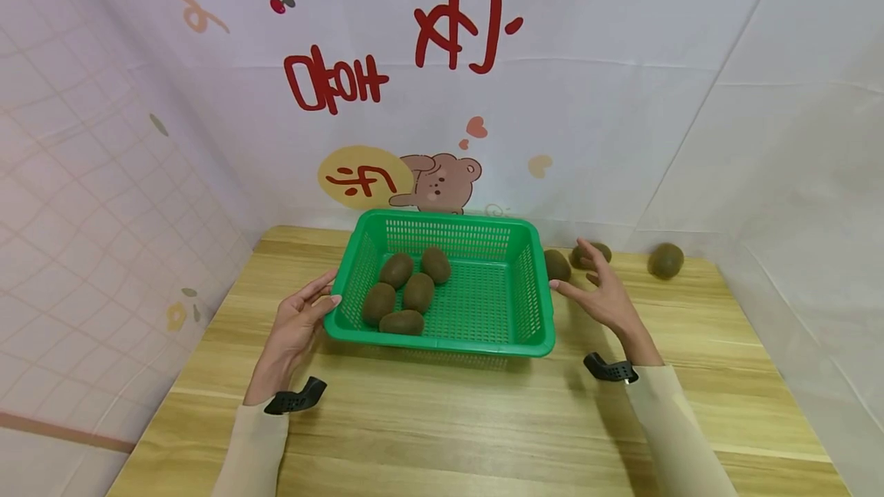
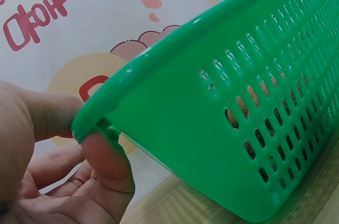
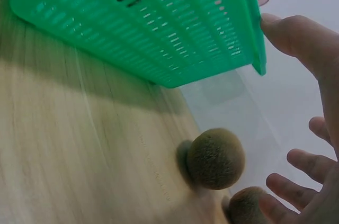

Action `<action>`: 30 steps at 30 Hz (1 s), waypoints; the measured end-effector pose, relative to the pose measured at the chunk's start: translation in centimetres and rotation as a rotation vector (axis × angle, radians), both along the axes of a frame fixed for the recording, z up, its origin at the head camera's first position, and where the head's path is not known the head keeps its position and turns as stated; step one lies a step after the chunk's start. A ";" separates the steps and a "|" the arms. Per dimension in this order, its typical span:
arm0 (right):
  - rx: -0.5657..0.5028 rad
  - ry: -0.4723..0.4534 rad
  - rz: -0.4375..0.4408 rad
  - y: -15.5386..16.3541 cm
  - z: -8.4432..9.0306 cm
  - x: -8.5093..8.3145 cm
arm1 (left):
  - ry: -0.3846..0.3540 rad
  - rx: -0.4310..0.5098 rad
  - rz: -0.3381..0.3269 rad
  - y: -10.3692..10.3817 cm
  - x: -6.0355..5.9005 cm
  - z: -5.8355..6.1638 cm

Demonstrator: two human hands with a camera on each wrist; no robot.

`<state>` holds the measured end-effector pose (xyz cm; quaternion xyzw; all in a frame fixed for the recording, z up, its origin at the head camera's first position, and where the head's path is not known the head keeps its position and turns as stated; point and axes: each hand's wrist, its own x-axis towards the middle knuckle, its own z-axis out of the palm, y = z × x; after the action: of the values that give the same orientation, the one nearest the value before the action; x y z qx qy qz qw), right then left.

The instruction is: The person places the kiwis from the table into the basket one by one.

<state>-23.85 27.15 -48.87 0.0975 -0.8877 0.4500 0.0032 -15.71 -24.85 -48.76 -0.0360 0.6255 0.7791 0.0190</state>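
Observation:
A green plastic basket with slotted walls is in the middle of the head view, several brown kiwis lying in its left half. My left hand pinches the rim at the basket's left end; in the left wrist view the thumb and fingers close around that rim. At the opposite end, the thumb of my right hand touches the rim or nearly so, its other fingers spread apart. Beyond that hand lie two kiwis, one close to the basket and one partly behind the fingers.
Another kiwi lies farther right, near the back edge of the wooden table. A white printed cloth hangs behind the table, and pale cloth covers both sides. Each wrist wears a black band.

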 end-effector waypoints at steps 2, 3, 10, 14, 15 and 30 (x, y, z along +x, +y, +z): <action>-0.011 -0.023 -0.001 0.1 -0.3 -0.4 | 0.005 0.002 0.000 0.0 0.1 0.0; -0.014 -0.034 -0.003 0.2 -0.5 -0.6 | 0.006 0.001 0.001 0.0 0.1 0.0; -0.009 -0.084 -0.029 0.3 -1.4 -1.6 | -0.009 0.007 0.001 0.0 0.1 0.0; -0.015 -0.087 -0.032 0.1 -2.1 -2.2 | -0.008 0.010 0.000 0.0 0.0 0.0; -0.020 -0.088 -0.030 0.0 -2.3 -2.3 | -0.007 0.009 0.000 0.0 0.0 0.0; -0.045 -0.099 -0.086 -0.5 -3.9 -3.3 | 0.009 0.004 -0.004 0.0 0.1 -0.1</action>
<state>-27.16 26.62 -52.77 0.0371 -0.8798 0.4735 -0.0193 -15.65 -24.84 -48.85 -0.0313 0.6243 0.7804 0.0177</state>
